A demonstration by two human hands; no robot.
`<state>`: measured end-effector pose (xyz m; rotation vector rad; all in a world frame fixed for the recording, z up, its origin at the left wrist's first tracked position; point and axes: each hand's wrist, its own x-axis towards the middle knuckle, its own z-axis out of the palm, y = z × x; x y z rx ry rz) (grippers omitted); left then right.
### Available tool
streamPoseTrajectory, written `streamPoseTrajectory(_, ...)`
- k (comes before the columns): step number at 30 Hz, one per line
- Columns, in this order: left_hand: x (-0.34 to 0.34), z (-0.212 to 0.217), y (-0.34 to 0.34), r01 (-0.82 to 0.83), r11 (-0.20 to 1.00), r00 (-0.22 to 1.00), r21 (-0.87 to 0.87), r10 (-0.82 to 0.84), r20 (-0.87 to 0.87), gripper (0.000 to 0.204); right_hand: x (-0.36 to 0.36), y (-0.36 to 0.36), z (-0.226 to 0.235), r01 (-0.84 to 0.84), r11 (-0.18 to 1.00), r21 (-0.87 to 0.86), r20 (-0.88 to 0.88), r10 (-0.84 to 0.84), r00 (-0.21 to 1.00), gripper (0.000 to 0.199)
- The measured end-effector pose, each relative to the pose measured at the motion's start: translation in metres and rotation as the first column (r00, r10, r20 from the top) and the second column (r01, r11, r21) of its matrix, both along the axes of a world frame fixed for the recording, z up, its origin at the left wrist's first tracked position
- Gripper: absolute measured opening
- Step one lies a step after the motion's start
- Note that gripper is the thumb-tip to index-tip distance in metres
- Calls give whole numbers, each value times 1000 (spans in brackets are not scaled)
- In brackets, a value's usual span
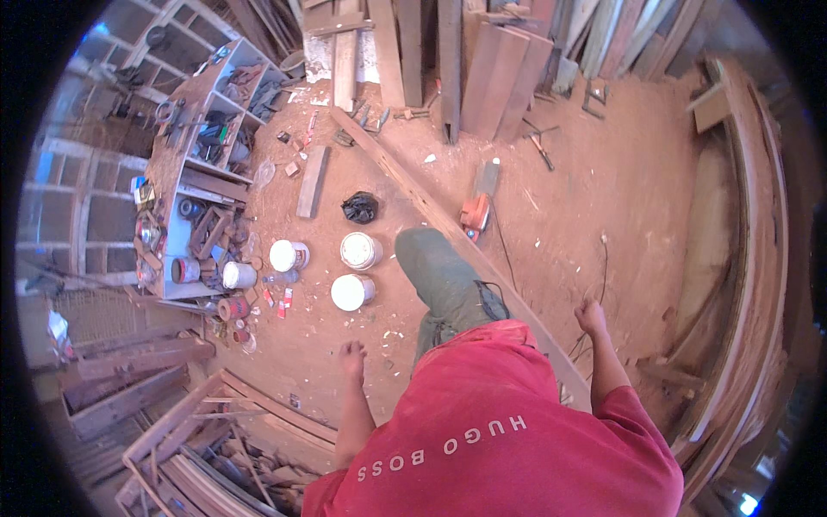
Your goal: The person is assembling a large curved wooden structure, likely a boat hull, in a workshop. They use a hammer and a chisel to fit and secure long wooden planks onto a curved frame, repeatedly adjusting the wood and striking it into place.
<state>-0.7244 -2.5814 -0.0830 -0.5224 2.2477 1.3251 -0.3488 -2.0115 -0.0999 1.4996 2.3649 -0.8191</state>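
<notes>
My right hand (590,317) is closed around a thin dark cord (605,263), which sticks up above the fist and trails below it. My left hand (351,355) hangs at my left side, fingers loosely bent and apart, with nothing visible in it. Between my hands a long wooden plank (413,191) runs slantwise past my legs, its lower part partly hidden by my body. Just beyond the plank lies an orange power tool (475,212) beside a short grey board (487,177); a dark cable leads from it toward the plank.
White buckets (351,293) and a black plastic bag (360,207) stand left of my legs. A cluttered shelf unit (175,228) is farther left. Boards (504,82) lean at the back, near scattered hand tools (543,151). Stacked curved timber (767,224) lines the right; a wooden frame (164,431) is near left.
</notes>
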Motion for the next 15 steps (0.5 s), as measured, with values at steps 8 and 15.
streamPoseTrajectory(8, -28, 29, 152, 695, 719, 718, -11, -694, -46, 24, 95, -135, -94, 143, 956, -257, 235, -81, 969, 43)
streamPoseTrajectory(15, -52, -10, 118, 924, 374, 380, -75, -918, 113, 28, -50, -173, -95, 245, 884, -398, -237, -357, 904, 37)
